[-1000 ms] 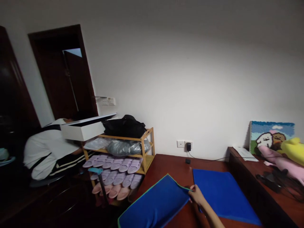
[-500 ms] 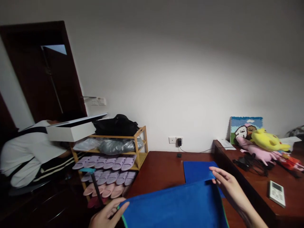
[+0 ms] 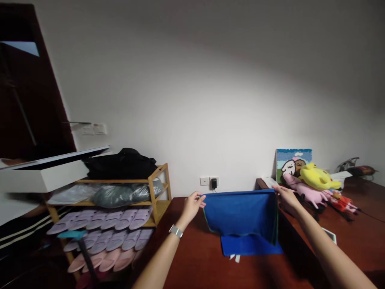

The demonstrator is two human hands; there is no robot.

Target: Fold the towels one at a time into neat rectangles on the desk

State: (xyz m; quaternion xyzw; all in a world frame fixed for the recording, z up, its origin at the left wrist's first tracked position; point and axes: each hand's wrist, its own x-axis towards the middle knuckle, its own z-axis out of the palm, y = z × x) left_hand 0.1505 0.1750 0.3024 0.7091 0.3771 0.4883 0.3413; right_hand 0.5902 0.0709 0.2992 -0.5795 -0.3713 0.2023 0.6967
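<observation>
A blue cloth (image 3: 240, 212) with green edging hangs between my two hands above the reddish-brown table. My left hand (image 3: 194, 202) pinches its upper left corner, and a watch with a pale band (image 3: 176, 231) is on that wrist. The upper right corner is gripped by my right hand (image 3: 284, 197). Below the hanging cloth, a second blue piece (image 3: 252, 247) lies flat on the table (image 3: 201, 265), partly covered from view. Small white tags (image 3: 237, 258) show at its near edge.
Left of the table stands a wooden rack (image 3: 161, 208) of slippers, a black bag (image 3: 122, 164) on top. A white box (image 3: 45, 176) is beside it. To the right are plush toys (image 3: 319, 178) and a picture (image 3: 293, 160) on a higher surface. A black plug (image 3: 213, 184) sits in the wall.
Both hands have carried the blue cloth forward and up over the table, and it now hangs down. The view has turned right, so the person at the left is mostly out of frame.
</observation>
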